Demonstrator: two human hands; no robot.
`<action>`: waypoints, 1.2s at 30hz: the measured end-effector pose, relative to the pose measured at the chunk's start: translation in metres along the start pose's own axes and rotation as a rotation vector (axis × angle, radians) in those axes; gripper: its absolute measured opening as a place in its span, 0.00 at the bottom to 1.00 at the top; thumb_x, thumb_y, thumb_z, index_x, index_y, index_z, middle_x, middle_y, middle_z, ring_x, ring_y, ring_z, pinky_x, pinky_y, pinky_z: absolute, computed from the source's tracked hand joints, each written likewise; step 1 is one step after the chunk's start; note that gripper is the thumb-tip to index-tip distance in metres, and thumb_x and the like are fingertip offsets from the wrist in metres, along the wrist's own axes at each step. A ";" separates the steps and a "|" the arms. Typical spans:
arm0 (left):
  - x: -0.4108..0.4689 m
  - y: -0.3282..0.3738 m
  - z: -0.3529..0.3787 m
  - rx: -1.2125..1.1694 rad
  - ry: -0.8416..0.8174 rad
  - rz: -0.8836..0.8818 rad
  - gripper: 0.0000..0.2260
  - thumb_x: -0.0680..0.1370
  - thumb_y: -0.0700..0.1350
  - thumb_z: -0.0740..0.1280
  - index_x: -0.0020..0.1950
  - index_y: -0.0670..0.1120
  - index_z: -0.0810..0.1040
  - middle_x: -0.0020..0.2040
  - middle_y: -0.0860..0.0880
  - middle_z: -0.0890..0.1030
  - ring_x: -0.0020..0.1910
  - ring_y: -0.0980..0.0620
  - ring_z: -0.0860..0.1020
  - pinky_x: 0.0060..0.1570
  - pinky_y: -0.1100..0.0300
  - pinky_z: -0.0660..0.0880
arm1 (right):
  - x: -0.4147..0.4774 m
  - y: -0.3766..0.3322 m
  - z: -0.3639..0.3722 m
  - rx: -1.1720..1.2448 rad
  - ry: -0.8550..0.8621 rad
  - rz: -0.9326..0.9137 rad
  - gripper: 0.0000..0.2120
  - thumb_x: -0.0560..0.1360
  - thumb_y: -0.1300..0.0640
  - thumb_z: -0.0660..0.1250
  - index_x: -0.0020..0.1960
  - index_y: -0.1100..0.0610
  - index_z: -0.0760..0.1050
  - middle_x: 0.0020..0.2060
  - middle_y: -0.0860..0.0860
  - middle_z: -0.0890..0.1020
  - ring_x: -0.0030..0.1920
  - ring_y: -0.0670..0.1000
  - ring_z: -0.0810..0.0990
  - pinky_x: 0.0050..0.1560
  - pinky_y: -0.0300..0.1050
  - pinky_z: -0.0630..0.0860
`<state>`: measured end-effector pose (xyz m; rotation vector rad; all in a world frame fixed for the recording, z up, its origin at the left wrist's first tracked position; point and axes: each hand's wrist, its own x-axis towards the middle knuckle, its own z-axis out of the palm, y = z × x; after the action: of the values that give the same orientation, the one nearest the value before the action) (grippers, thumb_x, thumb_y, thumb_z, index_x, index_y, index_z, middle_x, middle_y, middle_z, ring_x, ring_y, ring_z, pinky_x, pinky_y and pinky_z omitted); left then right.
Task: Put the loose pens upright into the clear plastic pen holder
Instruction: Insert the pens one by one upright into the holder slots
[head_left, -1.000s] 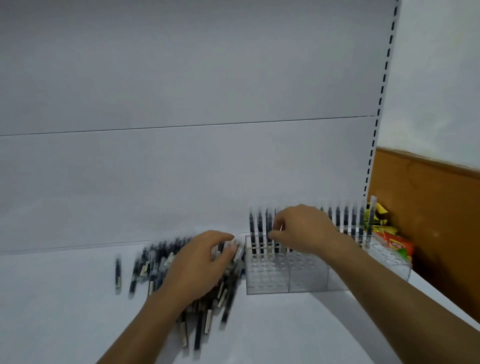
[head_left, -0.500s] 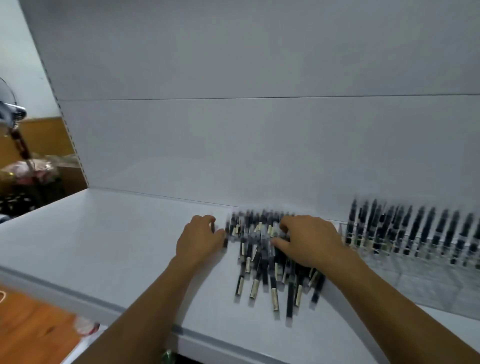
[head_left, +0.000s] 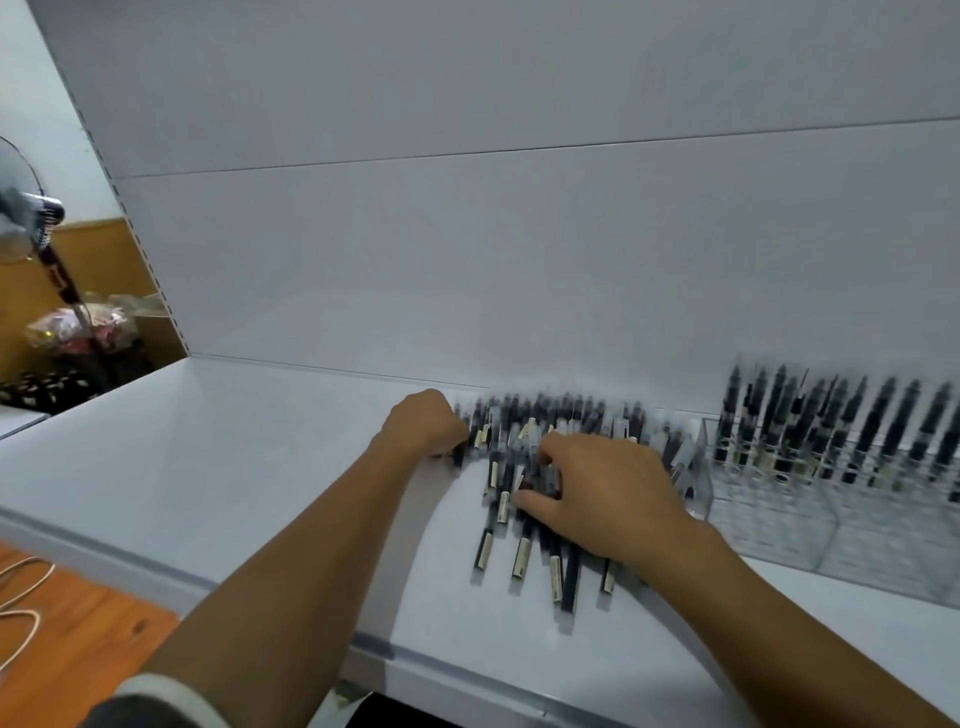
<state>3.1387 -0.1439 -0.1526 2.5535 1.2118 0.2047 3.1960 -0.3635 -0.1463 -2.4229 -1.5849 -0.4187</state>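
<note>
Many pens (head_left: 810, 431) are seated upright in the clear plastic pen holder (head_left: 769, 525), while a pile of loose pens (head_left: 511, 525) is left beside it, some clasped by the right grip (head_left: 608, 493); whether the left grip (head_left: 426, 423) holds any cannot be told.

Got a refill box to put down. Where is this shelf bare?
Bare: the shelf left of the left hand, out to its end, and a strip between the loose pens and the front edge. Crowded: the pile under the right hand, and the pen holder at right.
</note>
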 end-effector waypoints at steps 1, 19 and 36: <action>0.001 0.002 -0.002 -0.012 -0.020 -0.014 0.13 0.71 0.42 0.66 0.30 0.45 0.66 0.27 0.49 0.70 0.27 0.50 0.69 0.28 0.63 0.64 | 0.001 -0.002 0.001 -0.017 -0.007 -0.009 0.22 0.73 0.29 0.59 0.49 0.48 0.71 0.35 0.43 0.75 0.35 0.48 0.76 0.34 0.42 0.68; -0.019 0.015 -0.009 -0.157 -0.152 -0.032 0.11 0.71 0.38 0.72 0.33 0.41 0.72 0.27 0.46 0.73 0.26 0.49 0.72 0.32 0.61 0.73 | -0.001 -0.010 0.000 -0.010 -0.046 -0.126 0.08 0.76 0.45 0.60 0.48 0.50 0.68 0.29 0.46 0.71 0.33 0.51 0.73 0.41 0.45 0.74; -0.080 0.011 0.015 -1.401 0.050 -0.048 0.08 0.78 0.34 0.64 0.54 0.40 0.81 0.49 0.45 0.84 0.47 0.49 0.81 0.48 0.58 0.80 | -0.004 -0.010 0.000 0.104 -0.011 -0.120 0.05 0.76 0.48 0.61 0.47 0.48 0.74 0.32 0.45 0.77 0.34 0.46 0.76 0.40 0.42 0.71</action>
<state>3.1003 -0.2157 -0.1624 1.2791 0.6728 0.7711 3.1851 -0.3630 -0.1480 -2.2656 -1.7172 -0.3344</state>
